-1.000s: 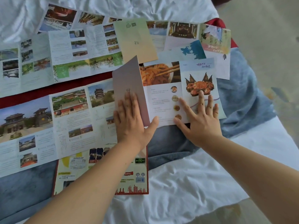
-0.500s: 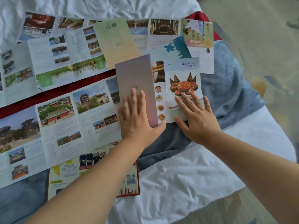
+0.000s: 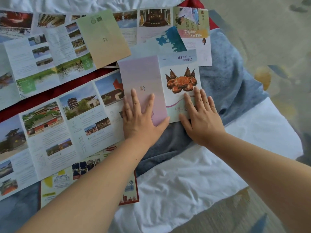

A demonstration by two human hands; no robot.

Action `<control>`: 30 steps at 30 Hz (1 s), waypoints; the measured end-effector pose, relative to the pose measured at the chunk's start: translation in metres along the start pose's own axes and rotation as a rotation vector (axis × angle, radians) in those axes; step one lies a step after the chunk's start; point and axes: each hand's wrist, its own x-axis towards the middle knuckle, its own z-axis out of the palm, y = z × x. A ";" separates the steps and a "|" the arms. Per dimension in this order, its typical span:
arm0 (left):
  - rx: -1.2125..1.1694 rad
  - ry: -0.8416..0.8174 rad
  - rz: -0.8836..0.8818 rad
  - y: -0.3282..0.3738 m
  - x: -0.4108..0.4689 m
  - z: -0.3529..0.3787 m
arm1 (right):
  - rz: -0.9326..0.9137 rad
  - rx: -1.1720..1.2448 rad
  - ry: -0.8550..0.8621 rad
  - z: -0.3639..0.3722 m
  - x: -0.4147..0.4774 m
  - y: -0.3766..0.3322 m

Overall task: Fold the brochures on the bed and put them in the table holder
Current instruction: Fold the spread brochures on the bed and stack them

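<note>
Both hands lie flat on the crab brochure (image 3: 181, 79), which sits on the bed (image 3: 185, 182) near its right edge, partly over a blue-grey blanket (image 3: 232, 84).

Left hand (image 3: 141, 118): palm down on the brochure's pink panel (image 3: 143, 76), which is folded over and lies flat beside the crab panel. Its fingers (image 3: 134, 98) are straight and spread, pressing the paper – nothing is gripped. The thumb reaches to the panel's lower right corner.

Right hand (image 3: 202, 118): palm down on the lower part of the crab panel, just below the crab picture. Its fingers (image 3: 200, 98) are straight, close together and holding nothing.

Other brochures lie unfolded across the bed to the left. A long temple brochure (image 3: 55, 132) touches the pink panel's left edge and runs under the left hand. Above it, past a strip of red cloth (image 3: 50, 93), lies a landscape brochure (image 3: 42, 64) with a green-to-tan panel (image 3: 104, 36) at its right end. A further brochure with a teal shape (image 3: 170, 39) lies partly under the crab brochure's top edge. A red-bordered leaflet (image 3: 129, 197) shows beneath the left forearm.

Patterned carpet (image 3: 269, 39) lies beyond the bed – to the right.
</note>
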 end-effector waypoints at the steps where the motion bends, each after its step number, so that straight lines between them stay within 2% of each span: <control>1: -0.001 0.006 -0.005 -0.001 -0.001 0.002 | 0.013 0.010 0.011 0.002 0.000 -0.001; 8: -0.035 0.029 -0.009 0.004 -0.001 0.015 | 0.080 0.073 0.026 0.008 0.002 -0.006; 14: -0.123 -0.014 0.077 -0.004 -0.007 0.014 | 0.070 0.075 0.003 0.008 0.002 -0.003; 19: 0.012 0.050 0.123 0.001 -0.010 0.012 | 0.069 0.020 0.020 0.006 0.001 -0.006; 26: 0.043 0.043 0.146 0.008 0.005 0.008 | 0.081 0.003 0.071 0.000 0.019 -0.010; 30: -0.008 0.104 0.056 0.003 0.023 0.003 | 0.115 0.020 0.080 -0.004 0.042 -0.011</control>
